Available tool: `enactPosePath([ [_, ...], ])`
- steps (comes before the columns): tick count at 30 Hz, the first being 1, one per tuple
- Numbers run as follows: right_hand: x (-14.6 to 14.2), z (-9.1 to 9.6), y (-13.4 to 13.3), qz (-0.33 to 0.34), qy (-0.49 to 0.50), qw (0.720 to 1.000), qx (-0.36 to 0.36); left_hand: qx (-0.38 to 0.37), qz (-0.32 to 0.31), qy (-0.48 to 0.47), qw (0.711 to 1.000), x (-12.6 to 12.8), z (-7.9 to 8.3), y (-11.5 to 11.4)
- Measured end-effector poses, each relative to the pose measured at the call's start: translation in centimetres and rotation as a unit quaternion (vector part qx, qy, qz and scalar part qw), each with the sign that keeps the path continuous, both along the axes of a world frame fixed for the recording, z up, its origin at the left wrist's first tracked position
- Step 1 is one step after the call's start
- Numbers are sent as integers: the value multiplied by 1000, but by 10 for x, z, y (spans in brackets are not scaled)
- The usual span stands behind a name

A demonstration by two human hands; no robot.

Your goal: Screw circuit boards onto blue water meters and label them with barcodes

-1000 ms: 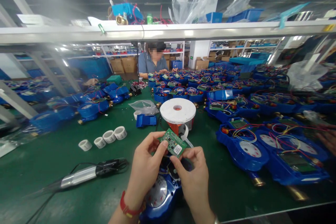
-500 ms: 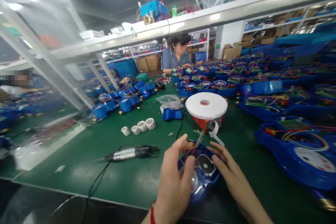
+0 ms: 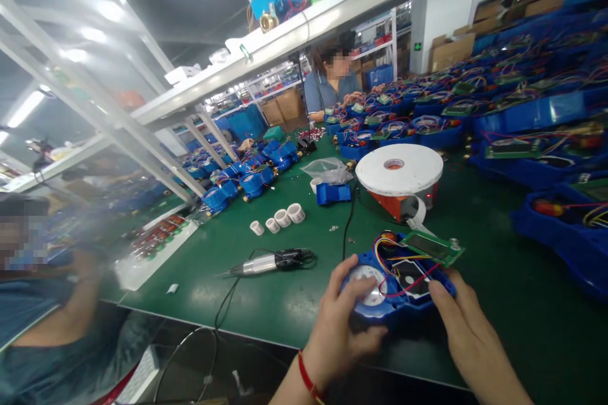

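Note:
Both my hands hold a blue water meter (image 3: 394, 294) lying on the green table (image 3: 266, 304) near its front edge. My left hand (image 3: 344, 323), with a red band at the wrist, grips the meter's left end beside the round white dial. My right hand (image 3: 468, 329) clasps its right side. A green circuit board (image 3: 433, 247) rests tilted on the meter's far end, joined to it by coloured wires (image 3: 399, 259). A white tape reel (image 3: 399, 169) on an orange stand sits just beyond.
An electric screwdriver (image 3: 270, 262) with its cable lies left of the meter. Small white rolls (image 3: 283, 218) and a blue part (image 3: 333, 193) sit farther back. Many blue meters (image 3: 532, 139) crowd the right and far side. One person sits opposite (image 3: 335, 79), another at the left (image 3: 42, 304).
The green circuit board left my fingers and now lies on the meter. Both hands dropped onto the meter body. My view swung left, bringing a seated person into sight.

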State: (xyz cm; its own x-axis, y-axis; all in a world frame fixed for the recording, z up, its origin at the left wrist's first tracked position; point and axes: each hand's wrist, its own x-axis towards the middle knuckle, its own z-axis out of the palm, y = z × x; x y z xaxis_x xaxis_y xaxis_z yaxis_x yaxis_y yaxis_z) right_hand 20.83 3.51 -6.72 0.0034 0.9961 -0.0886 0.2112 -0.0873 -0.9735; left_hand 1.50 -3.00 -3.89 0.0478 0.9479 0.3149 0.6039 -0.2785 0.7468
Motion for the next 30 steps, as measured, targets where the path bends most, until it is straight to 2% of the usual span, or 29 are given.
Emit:
enactPosePath([
  [4,0,0,-5,3,-38,999,14,-3,-47,32,998,-13,5,10],
  [11,3,5,-6,0,-51,999,13,-31,-15,85,996,-9,11,-1],
  [18,8,-4,-1,5,-43,999,-17,-4,26,84,996,-17,1,-16],
  [26,3,7,-5,-5,-25,1000,-18,-10,45,62,997,-21,-11,-19],
  [30,9,-6,-8,-4,-45,999,4,18,55,52,997,-21,-16,-17],
])
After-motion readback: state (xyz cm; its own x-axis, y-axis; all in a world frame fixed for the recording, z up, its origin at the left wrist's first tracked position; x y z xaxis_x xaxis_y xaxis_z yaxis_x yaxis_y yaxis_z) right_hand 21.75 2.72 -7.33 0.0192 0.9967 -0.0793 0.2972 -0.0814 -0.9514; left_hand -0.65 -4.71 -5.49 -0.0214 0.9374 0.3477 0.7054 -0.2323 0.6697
